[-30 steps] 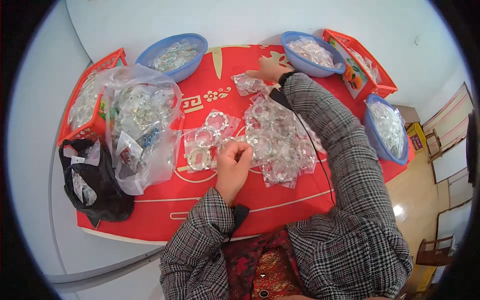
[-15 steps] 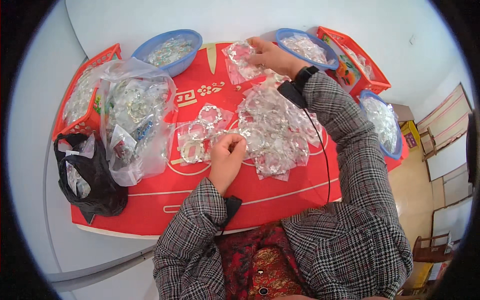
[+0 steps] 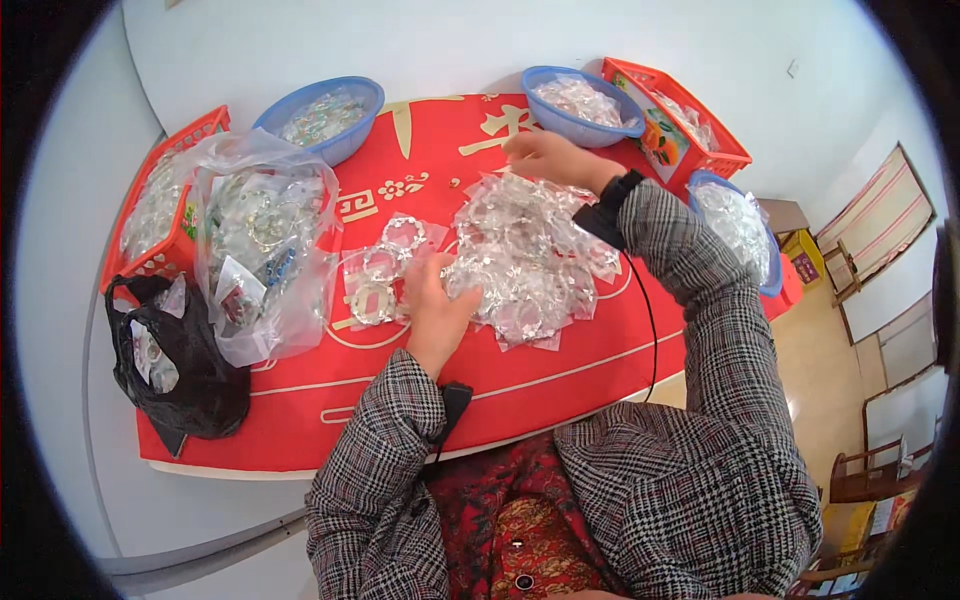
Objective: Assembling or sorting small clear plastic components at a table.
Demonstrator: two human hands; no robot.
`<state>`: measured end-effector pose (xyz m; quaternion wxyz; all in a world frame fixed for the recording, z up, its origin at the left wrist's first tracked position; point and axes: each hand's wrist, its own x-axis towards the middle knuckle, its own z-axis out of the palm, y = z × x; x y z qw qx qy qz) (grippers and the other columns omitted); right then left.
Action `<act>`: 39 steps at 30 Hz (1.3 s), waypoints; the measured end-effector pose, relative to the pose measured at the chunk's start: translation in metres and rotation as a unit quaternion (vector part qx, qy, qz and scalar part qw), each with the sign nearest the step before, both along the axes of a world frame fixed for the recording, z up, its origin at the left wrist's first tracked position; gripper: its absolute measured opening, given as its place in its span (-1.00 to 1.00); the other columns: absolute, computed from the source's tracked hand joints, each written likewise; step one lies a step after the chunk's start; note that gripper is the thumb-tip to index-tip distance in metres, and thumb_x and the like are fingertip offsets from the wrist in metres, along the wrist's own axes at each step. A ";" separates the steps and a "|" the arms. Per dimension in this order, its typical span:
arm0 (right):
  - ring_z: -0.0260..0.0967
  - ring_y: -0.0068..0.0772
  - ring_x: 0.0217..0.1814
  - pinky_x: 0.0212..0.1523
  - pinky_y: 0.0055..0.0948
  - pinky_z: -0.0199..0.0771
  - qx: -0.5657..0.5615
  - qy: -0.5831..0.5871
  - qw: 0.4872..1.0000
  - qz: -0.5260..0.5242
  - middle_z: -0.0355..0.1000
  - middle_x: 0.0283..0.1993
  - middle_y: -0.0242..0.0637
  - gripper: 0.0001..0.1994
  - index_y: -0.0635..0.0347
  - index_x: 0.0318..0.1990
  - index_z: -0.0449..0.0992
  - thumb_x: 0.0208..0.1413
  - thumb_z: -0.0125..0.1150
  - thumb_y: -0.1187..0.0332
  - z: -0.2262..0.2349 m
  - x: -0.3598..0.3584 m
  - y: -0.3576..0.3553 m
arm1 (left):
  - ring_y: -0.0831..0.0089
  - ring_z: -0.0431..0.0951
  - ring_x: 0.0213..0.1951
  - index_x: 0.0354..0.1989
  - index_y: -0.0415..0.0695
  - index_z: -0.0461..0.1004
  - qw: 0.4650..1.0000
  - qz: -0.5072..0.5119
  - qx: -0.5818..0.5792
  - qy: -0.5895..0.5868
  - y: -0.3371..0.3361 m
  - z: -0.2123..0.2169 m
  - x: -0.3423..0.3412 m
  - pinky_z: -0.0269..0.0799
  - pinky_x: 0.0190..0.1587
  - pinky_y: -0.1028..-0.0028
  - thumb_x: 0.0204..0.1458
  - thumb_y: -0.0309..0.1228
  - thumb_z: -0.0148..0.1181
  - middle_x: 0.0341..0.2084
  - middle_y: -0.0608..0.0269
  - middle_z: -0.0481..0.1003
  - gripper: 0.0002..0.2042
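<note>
A pile of clear plastic packets [image 3: 525, 255] with silvery bracelets lies in the middle of the red tabletop. My left hand [image 3: 438, 312] is at the pile's left edge, thumb apart from the fingers, holding nothing that I can see. Over the far edge of the pile is my right hand [image 3: 555, 162], fingers stretched to the left and nothing visible in them. Left of the pile, beside my left fingers, a short column of bagged bracelets [image 3: 380, 265] lies flat.
Far left are a red basket [image 3: 150, 262], a blue basin [image 3: 350, 145], a clear plastic bag [image 3: 318, 190] and a black bag [image 3: 215, 395]. Across the right stand a blue basin [image 3: 575, 128], a red basket [image 3: 730, 162] and another basin [image 3: 772, 270], all holding packets. A cord [image 3: 652, 330] hangs from my right wrist.
My right hand has come nearer from the table's far side. The packets it was touching there no longer lie apart from the pile. My left hand has opened its curled fingers.
</note>
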<state>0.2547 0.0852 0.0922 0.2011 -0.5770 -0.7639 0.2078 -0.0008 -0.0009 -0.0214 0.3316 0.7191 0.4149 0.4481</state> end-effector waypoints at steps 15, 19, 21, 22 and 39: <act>0.35 -0.50 -0.39 -0.39 -0.51 0.36 -0.073 -0.012 0.995 -0.064 0.40 -0.39 -0.26 -0.61 0.27 -0.10 0.36 -0.12 0.14 0.31 -0.085 0.055 0.086 | 0.13 0.22 -0.10 -0.10 -0.23 0.27 0.999 -0.023 -0.027 0.025 -0.003 0.001 0.002 0.15 -0.01 0.32 -0.27 -0.45 0.20 -0.22 -0.01 0.22 -0.54; 0.33 -0.53 -0.46 -0.47 -0.52 0.34 -0.124 0.006 0.992 0.006 0.40 -0.43 -0.29 -0.67 0.24 -0.13 0.40 -0.12 0.10 0.37 -0.057 0.010 0.062 | 0.15 0.23 -0.12 -0.12 -0.23 0.28 0.999 -0.026 -0.033 0.031 -0.001 0.001 0.002 0.17 -0.03 0.33 -0.27 -0.45 0.22 -0.25 0.02 0.26 -0.55; 0.36 -0.48 -0.47 -0.47 -0.49 0.37 -0.102 0.030 0.994 0.018 0.44 -0.40 -0.23 -0.67 0.20 -0.15 0.44 -0.17 0.09 0.42 -0.051 -0.001 0.053 | 0.17 0.26 -0.15 -0.13 -0.23 0.29 0.999 -0.029 -0.008 0.020 0.003 -0.003 0.004 0.21 -0.07 0.34 -0.27 -0.46 0.22 -0.26 0.03 0.29 -0.56; 0.36 -0.48 -0.47 -0.47 -0.49 0.37 -0.102 0.030 0.994 0.016 0.44 -0.40 -0.23 -0.67 0.20 -0.15 0.44 -0.17 0.09 0.42 -0.047 -0.005 0.048 | 0.19 0.27 -0.16 -0.13 -0.24 0.29 0.999 -0.032 0.005 0.014 0.004 -0.005 0.005 0.23 -0.09 0.35 -0.27 -0.47 0.22 -0.27 0.04 0.30 -0.56; 0.26 -0.65 -0.32 -0.24 -0.62 0.33 0.111 0.134 0.983 0.055 0.34 -0.37 -0.46 -0.72 0.29 -0.10 0.37 0.04 0.08 0.36 -0.011 -0.033 -0.065 | 0.61 0.39 -0.43 -0.24 -0.31 0.36 0.933 -0.120 -0.178 -0.288 0.006 0.007 0.002 0.30 -0.36 0.62 -0.03 -0.54 0.04 -0.44 0.30 0.43 -0.82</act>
